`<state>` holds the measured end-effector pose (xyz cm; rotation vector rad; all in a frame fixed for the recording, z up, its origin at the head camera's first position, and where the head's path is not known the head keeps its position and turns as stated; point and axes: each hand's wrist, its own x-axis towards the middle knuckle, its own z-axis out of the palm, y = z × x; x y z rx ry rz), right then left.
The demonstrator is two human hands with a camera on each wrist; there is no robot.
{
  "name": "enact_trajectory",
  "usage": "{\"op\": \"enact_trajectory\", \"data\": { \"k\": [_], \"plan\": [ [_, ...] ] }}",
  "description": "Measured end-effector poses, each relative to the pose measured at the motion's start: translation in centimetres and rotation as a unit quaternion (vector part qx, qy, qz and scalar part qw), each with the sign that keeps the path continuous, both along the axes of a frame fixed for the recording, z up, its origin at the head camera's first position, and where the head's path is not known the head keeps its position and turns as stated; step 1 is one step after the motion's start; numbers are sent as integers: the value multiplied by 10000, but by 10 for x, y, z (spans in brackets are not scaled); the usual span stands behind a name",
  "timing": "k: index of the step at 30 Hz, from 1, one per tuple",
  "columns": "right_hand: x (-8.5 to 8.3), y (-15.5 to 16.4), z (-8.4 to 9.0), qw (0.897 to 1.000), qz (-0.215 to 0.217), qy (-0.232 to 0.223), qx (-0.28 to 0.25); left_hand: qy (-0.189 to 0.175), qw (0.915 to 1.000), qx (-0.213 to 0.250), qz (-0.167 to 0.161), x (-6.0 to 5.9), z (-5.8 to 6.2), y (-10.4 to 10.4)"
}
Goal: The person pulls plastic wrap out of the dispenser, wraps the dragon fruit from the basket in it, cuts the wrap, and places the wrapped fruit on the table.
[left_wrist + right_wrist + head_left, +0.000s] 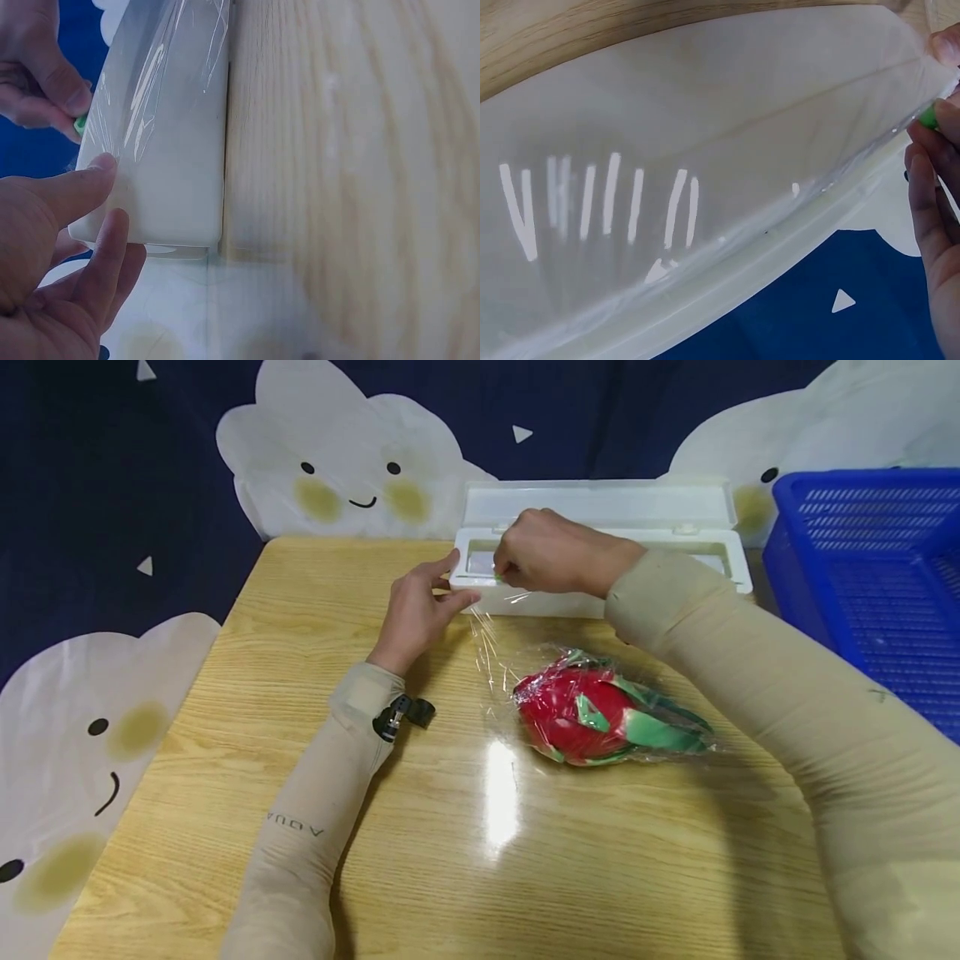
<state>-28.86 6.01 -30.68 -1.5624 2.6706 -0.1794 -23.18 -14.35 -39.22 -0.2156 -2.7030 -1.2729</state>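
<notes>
A white cling film dispenser [555,604] lies along the far edge of the table, its lid [600,503] tipped back. My left hand [416,610] holds its left end, thumb at the front and fingers round the corner. Just beside it, my right hand [551,552] pinches a small green slider cutter [80,124] on the dispenser's edge; the fingers mostly cover it. Clear cling film [150,97] runs down over the dispenser's front. In front of the dispenser, a red and green dragon fruit [573,706] lies under crinkled film on the table.
A blue plastic basket [798,568] stands at the right, close to the dispenser's right end. The wooden table [420,860] has its left edge by a dark cloth [180,435] with white clouds, which also hangs behind.
</notes>
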Motion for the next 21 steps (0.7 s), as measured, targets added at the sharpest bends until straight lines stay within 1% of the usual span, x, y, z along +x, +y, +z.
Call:
{"op": "enact_trajectory", "data": {
  "k": [5,11,21],
  "plan": [
    [1,3,0,9998,-122,-87,91,-3,10000,-11,-27,-1,-1,0],
    [0,9,1,9998,-154,-52,142,51,10000,38,-76,-1,-2,1],
    [4,16,4,9997,-211,-70,119,-18,10000,32,-20,-1,-1,0]
  ]
}}
